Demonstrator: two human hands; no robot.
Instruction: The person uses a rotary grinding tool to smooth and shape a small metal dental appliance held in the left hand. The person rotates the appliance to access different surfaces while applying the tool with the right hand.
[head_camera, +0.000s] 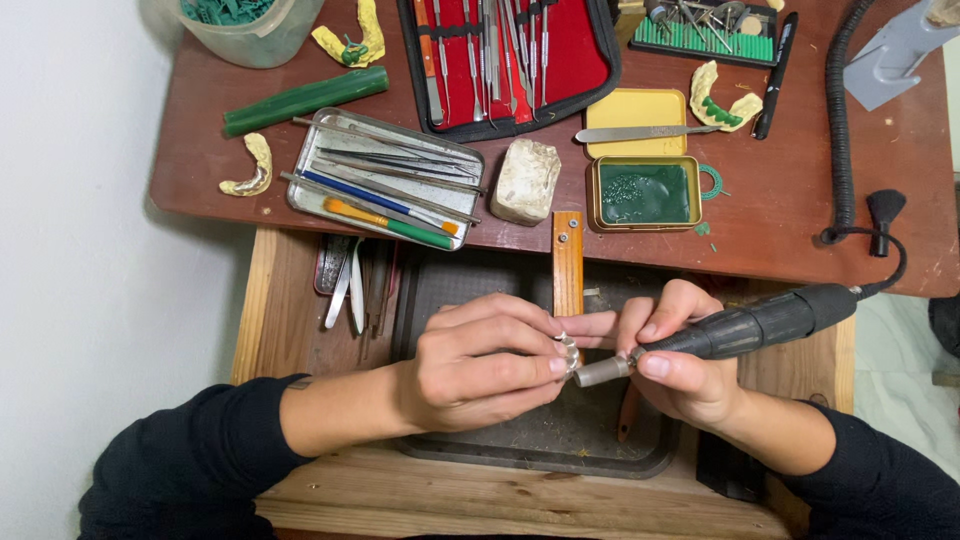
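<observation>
My left hand (485, 360) pinches a small shiny metal dental piece (570, 350) between thumb and fingertips. My right hand (675, 355) grips a black rotary handpiece (760, 322) like a pen; its grey metal tip (603, 371) touches the small piece. Both hands hover over a dark tray (560, 445) set in an open wooden drawer (400, 490). A wooden bench peg (567, 262) juts out just behind the fingers. The handpiece's black cable (838, 130) curls up to the right.
On the brown desk (790, 215) sit a metal tin of tools (385, 180), a red instrument case (510, 60), a green wax stick (305, 100), a white stone block (526, 180), an open tin of green wax (645, 192), yellow dental casts (724, 95), a bur holder (705, 30) and a black brush (884, 215).
</observation>
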